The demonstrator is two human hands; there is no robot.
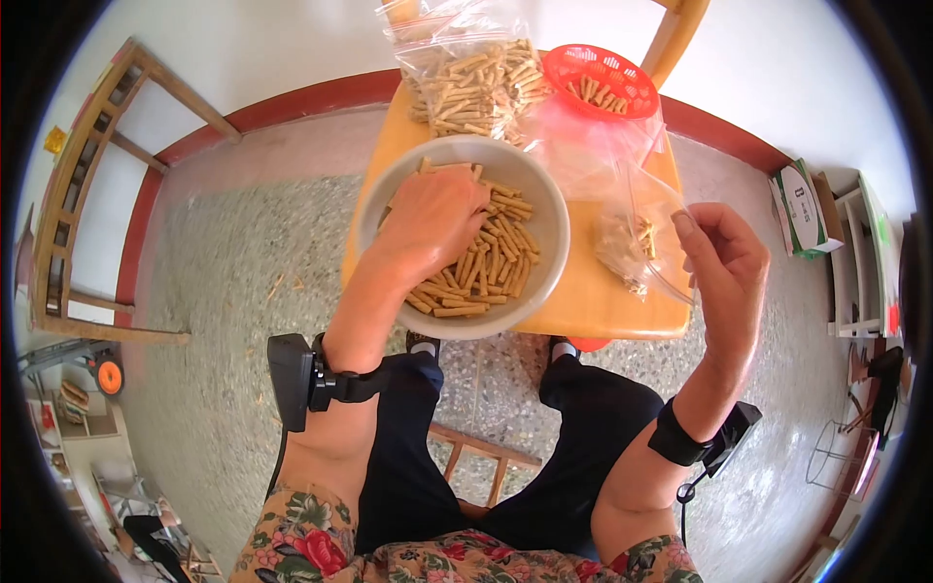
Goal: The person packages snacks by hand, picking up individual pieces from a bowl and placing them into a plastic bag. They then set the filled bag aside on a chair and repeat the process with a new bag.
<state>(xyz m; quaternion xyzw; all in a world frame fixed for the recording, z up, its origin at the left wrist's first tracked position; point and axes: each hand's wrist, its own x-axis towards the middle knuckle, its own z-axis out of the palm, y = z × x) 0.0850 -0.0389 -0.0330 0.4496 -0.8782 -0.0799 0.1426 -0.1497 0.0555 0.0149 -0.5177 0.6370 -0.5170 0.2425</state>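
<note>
My left hand [434, 216] is inside a pale grey bowl [556, 255], its fingers curled round some short tan sticks [493, 260]. A few stick ends poke out past the knuckles; the fingertips are hidden. More of these sticks fill the bowl. On the right, my right hand [724, 253] pinches the edge of a clear zip bag [664, 264] between thumb and fingers. This bag leans over the right front of the wooden chair seat [583, 311], with a few sticks low inside it.
Behind the bowl stands a large clear bag [483, 92] packed with sticks. A red plastic basket [636, 95] holding several sticks sits at the back right, beside pinkish clear plastic [583, 146]. A wooden frame [83, 194] stands left; a green-and-white box [805, 209] is at the right wall.
</note>
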